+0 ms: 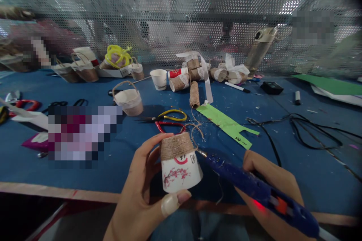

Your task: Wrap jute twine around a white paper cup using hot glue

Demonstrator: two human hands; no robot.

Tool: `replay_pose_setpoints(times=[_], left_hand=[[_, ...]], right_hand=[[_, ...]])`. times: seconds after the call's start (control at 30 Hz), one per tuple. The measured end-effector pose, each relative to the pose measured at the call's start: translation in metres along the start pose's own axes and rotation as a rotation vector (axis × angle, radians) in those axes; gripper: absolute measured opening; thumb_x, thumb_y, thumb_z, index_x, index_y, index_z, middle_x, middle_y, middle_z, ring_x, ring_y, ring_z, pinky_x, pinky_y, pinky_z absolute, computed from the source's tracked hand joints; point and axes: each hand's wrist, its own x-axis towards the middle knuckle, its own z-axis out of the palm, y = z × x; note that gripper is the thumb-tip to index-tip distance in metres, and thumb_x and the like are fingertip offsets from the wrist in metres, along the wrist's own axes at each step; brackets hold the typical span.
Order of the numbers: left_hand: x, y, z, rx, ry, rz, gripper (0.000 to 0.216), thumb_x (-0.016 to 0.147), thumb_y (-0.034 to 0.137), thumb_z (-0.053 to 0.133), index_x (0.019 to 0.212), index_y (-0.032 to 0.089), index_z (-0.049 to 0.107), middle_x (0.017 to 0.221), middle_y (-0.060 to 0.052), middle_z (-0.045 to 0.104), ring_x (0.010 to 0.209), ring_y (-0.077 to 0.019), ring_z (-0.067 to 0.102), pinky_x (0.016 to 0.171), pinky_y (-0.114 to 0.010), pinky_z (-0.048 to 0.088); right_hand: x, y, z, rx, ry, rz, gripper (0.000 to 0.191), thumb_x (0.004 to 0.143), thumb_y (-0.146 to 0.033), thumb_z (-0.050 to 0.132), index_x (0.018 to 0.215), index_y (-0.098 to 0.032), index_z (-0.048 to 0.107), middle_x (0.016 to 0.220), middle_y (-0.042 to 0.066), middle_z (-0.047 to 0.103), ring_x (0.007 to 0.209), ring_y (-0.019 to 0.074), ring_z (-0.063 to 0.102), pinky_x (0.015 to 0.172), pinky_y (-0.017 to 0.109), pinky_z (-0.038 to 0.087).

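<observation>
My left hand [144,184] is closed around an upside-down paper cup [181,173], white with a pink blossom print. Twine [175,146] is wound in rows about its narrow upper part. A bandage wraps my left thumb. In my right hand [274,180] is a blue glue gun [243,180], a red light glowing on its side. Its metal nozzle touches or nearly touches the twine at the cup's right side. From there a loose strand runs back to a twine spool [194,94]. Scissors [171,116] with yellow and red handles lie just behind the cup.
Light-green paper [226,122] lies right of the spool. A twine-handled cup basket [129,101] stands left of the scissors, with several more baskets behind. Black cable [299,131] loops across the right side. A perforated metal screen [181,15] closes off the back.
</observation>
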Motion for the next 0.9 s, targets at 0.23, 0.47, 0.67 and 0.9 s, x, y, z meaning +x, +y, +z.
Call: replay_pose_setpoints(times=[0.23, 0.47, 0.67, 0.9], left_hand=[[0.004, -0.005, -0.007, 0.142, -0.055, 0.003, 0.082, 0.073, 0.042, 0.107, 0.144, 0.041, 0.067, 0.148, -0.002, 0.076, 0.136, -0.0341, 0.073, 0.097, -0.035, 0.069], [0.005, -0.002, -0.006, 0.197, -0.059, 0.013, 0.082, 0.072, 0.045, 0.107, 0.144, 0.038, 0.068, 0.149, -0.005, 0.075, 0.133, -0.0339, 0.074, 0.097, -0.035, 0.067], [0.006, -0.001, -0.007, 0.174, -0.082, -0.006, 0.082, 0.074, 0.044, 0.106, 0.145, 0.037, 0.066, 0.147, -0.006, 0.077, 0.125, -0.0337, 0.079, 0.094, -0.036, 0.07], [0.005, 0.0, -0.004, 0.096, -0.047, -0.041, 0.083, 0.072, 0.042, 0.108, 0.144, 0.04, 0.066, 0.145, -0.005, 0.079, 0.117, -0.0334, 0.082, 0.085, -0.035, 0.072]], right_hand=[[0.0, 0.001, 0.0, -0.027, 0.016, -0.004, 0.026, 0.09, -0.013, 0.063, 0.08, -0.026, 0.043, 0.069, -0.008, 0.042, 0.057, 0.0105, 0.04, 0.054, 0.025, 0.033], [0.0, 0.007, 0.0, -0.004, -0.018, -0.04, 0.024, 0.088, -0.014, 0.063, 0.083, -0.027, 0.044, 0.073, -0.008, 0.045, 0.058, 0.0117, 0.043, 0.056, 0.026, 0.034], [0.001, 0.008, 0.001, 0.017, 0.009, -0.064, 0.023, 0.088, -0.013, 0.063, 0.084, -0.027, 0.045, 0.076, -0.007, 0.047, 0.059, 0.0112, 0.044, 0.056, 0.026, 0.036], [-0.002, 0.016, 0.0, 0.016, 0.057, -0.053, 0.019, 0.088, -0.013, 0.065, 0.097, -0.028, 0.056, 0.088, -0.003, 0.063, 0.068, 0.0145, 0.059, 0.064, 0.026, 0.048]])
